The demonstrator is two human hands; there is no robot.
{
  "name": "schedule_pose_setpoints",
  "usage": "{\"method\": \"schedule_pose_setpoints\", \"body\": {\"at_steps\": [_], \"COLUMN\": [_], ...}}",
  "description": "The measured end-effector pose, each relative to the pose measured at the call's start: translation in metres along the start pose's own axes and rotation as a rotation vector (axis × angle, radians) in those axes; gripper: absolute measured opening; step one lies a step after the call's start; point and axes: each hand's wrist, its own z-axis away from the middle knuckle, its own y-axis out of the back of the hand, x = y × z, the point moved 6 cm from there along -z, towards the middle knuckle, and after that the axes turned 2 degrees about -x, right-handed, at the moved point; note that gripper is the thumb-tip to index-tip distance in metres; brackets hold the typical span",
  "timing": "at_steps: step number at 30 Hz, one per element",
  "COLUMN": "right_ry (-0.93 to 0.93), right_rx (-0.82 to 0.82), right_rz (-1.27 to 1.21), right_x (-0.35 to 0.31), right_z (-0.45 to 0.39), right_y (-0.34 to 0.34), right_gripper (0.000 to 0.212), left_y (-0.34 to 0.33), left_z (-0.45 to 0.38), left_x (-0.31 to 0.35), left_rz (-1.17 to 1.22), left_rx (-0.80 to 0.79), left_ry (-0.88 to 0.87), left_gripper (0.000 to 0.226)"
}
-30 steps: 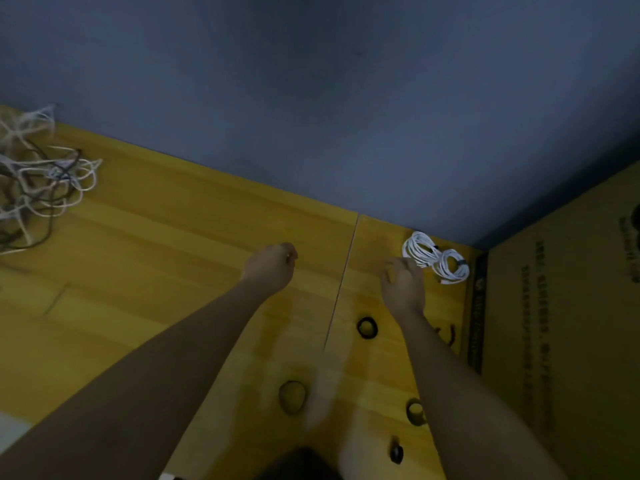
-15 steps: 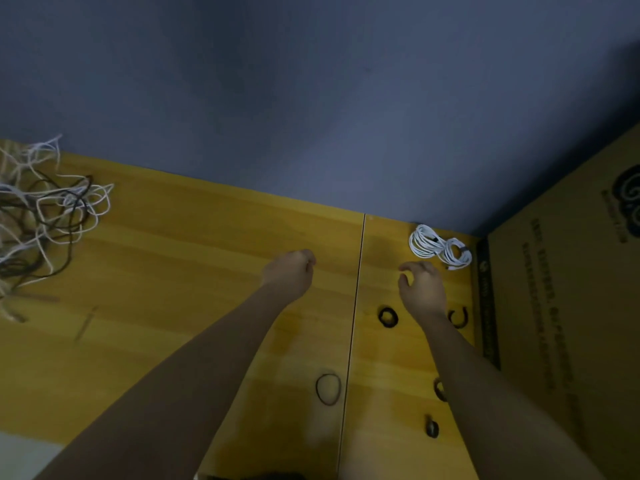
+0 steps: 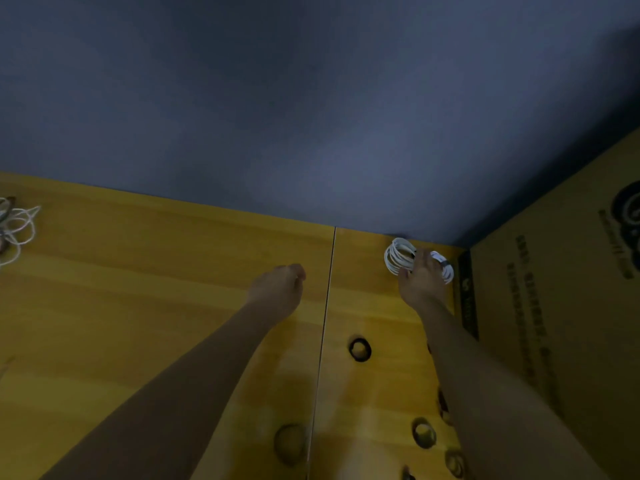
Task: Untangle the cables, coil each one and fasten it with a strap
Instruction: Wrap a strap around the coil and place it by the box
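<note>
Yellow wooden tabletop [image 3: 173, 271] fills the lower half of the view, split by a thin seam and backed by a dim blue-grey wall [image 3: 311, 116]. A cardboard box [image 3: 571, 306] stands against its right edge, printed with a dark round logo and lines of text (too blurred to read). The right hand [image 3: 420, 284] reaches to the far corner and rests on the coiled white cables [image 3: 398, 259]; whether its fingers clamp them I cannot tell. The left hand [image 3: 277, 289] hovers above the wood, fingers curled on nothing. Black strap loops [image 3: 360, 348] lie near the right forearm. Tangled cables [image 3: 17, 226] sit at the far left edge.
</note>
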Motion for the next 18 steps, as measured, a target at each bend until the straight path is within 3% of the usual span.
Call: {"method": "schedule_pose_setpoints", "body": {"at_steps": [3,8,15,18], "right_ry": [-0.019,0.135,0.341,0.454], "right_rx": [-0.037,0.029,0.091,0.127], "right_rz": [0.094,0.192,0.457,0.424], "right_x": [0.004,0.012,0.008,0.004], "right_z": [-0.019,-0.013,-0.032,-0.035], "right_y": [-0.018,-0.047,-0.03,-0.026], "right_gripper": [0.056,0.035,0.042,0.041], "left_y": [-0.012,-0.025,-0.037,-0.036], "left_z": [-0.02,-0.042,-0.052,-0.055], "left_x": [0.0,0.002,0.0,-0.005], "left_rz": [0.014,0.013,0.11,0.163], "left_rx": [-0.012,-0.031,-0.066,-0.044], "left_ry": [0.006,0.03,0.017,0.031], "left_gripper": [0.029,0.028,0.026,0.026]}}
